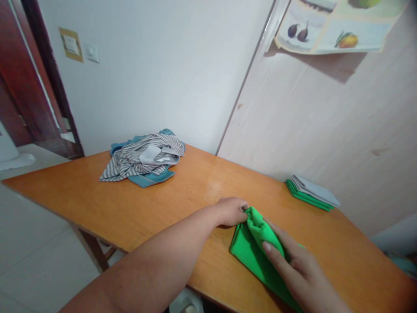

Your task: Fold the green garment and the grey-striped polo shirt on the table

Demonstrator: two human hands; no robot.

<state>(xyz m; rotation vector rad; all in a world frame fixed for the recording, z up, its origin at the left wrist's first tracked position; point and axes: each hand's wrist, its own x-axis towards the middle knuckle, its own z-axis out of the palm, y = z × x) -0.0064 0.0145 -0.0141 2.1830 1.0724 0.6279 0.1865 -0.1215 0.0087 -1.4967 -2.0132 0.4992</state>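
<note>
A bright green folded cloth (250,252) lies near the front edge of the wooden table, with its upper layer lifted and bent over. My left hand (232,211) is closed on the far left corner of that raised layer, fingers pinched together. On the right side, my right hand (293,261) grips the same layer, thumb on the near face and fingers behind it. Part of the cloth is hidden behind the right hand.
The wooden table (156,217) stands against the wall. A heap of crumpled clothes (143,156), striped and blue, lies at its back left. A neat stack of folded grey and green cloths (312,193) sits by the wall on the right. A fruit poster (342,26) hangs above.
</note>
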